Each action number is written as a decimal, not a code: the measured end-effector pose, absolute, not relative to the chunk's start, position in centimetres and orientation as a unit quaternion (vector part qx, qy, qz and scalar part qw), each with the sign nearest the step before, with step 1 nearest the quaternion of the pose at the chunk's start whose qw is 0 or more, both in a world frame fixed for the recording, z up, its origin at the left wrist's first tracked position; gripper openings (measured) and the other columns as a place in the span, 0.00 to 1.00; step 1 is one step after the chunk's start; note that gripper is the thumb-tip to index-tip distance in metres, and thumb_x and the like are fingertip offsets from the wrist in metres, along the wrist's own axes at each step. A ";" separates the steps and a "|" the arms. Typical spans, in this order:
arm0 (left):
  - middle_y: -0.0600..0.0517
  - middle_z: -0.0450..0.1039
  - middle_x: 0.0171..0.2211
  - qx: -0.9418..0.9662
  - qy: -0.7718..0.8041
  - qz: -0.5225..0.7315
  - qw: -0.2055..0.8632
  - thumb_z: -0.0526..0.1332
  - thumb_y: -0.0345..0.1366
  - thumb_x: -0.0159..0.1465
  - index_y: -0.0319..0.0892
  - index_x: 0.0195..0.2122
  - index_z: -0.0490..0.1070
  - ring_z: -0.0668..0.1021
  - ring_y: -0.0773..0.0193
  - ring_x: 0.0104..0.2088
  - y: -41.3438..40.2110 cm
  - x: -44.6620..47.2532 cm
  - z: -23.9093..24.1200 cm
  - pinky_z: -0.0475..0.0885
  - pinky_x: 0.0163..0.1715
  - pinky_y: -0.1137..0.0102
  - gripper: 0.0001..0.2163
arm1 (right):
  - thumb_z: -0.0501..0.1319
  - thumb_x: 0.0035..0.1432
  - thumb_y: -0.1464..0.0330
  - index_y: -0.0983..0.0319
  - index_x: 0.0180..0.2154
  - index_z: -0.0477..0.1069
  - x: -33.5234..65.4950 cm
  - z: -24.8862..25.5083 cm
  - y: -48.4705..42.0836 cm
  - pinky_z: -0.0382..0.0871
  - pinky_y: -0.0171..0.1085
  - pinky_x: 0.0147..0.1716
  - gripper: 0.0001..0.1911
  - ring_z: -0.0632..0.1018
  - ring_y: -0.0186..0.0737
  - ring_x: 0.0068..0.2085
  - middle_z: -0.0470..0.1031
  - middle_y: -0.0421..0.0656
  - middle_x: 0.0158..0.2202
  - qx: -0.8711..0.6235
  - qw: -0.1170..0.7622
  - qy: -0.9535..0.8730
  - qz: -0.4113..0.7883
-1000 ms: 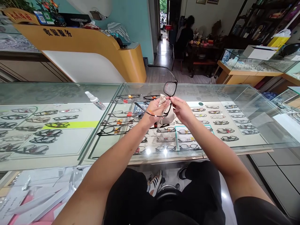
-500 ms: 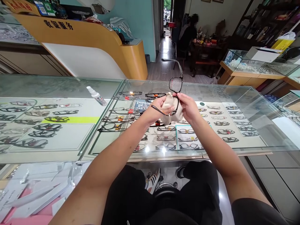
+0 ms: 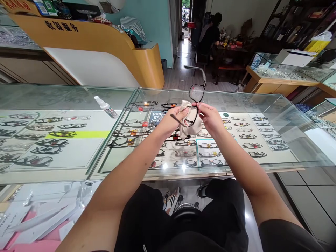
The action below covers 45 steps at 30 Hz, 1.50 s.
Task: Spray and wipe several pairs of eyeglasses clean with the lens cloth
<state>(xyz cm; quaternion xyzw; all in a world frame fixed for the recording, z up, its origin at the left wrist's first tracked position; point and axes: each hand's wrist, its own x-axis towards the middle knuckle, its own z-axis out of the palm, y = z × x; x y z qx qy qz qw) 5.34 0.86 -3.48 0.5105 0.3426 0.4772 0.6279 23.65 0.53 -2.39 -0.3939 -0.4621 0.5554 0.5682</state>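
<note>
I hold a pair of black-framed glasses [image 3: 196, 93] above a glass display counter [image 3: 78, 101]. My right hand [image 3: 209, 117] pinches the frame at its middle, and one lens and one temple arm stick up beyond it. My left hand [image 3: 172, 120] is closed on a beige cleaning cloth [image 3: 193, 126], pressed around the lower lens. The other temple arm juts left past my left fingers.
A small white spray bottle [image 3: 106, 107] lies on the counter to the left. Several rows of glasses fill the case under the glass. An orange reception desk [image 3: 105, 45] stands behind. A seated person [image 3: 210, 35] is at a far table. More glass cases [image 3: 286, 73] stand right.
Both hands have moved slightly right and away with the glasses. The cloth has shifted over the lower lens, and the frame has turned a little.
</note>
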 end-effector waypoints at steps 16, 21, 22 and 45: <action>0.52 0.82 0.33 0.348 0.351 0.578 0.649 0.80 0.33 0.58 0.37 0.38 0.81 0.82 0.66 0.32 1.9 2.9 -1.3 0.78 0.36 0.72 0.12 | 0.72 0.62 0.45 0.48 0.44 0.89 28.6 1.3 -0.2 0.69 0.50 0.50 0.19 0.71 0.43 0.38 0.70 0.40 0.29 -0.419 0.607 -0.655 0.163; 0.51 0.81 0.31 0.307 0.391 0.597 0.630 0.77 0.33 0.64 0.37 0.37 0.79 0.83 0.64 0.31 2.3 2.6 -0.8 0.81 0.40 0.69 0.09 | 0.71 0.64 0.48 0.50 0.47 0.89 28.9 1.4 -0.3 0.73 0.49 0.44 0.18 0.76 0.43 0.36 0.75 0.39 0.29 -0.422 0.626 -0.640 0.140; 0.50 0.82 0.32 0.297 0.394 0.604 0.626 0.76 0.33 0.65 0.36 0.38 0.78 0.84 0.63 0.32 2.4 2.6 -0.7 0.82 0.43 0.68 0.08 | 0.71 0.64 0.49 0.51 0.47 0.88 28.9 1.4 -0.4 0.73 0.47 0.40 0.18 0.77 0.42 0.34 0.75 0.39 0.28 -0.421 0.632 -0.632 0.153; 0.41 0.85 0.38 0.370 0.382 0.471 0.703 0.67 0.35 0.73 0.32 0.42 0.82 0.84 0.59 0.34 -0.5 3.1 1.2 0.80 0.37 0.67 0.09 | 0.63 0.64 0.69 0.57 0.39 0.86 26.8 2.6 -2.8 0.65 0.36 0.22 0.10 0.67 0.29 0.22 0.88 0.41 0.41 -0.385 0.552 -0.687 0.273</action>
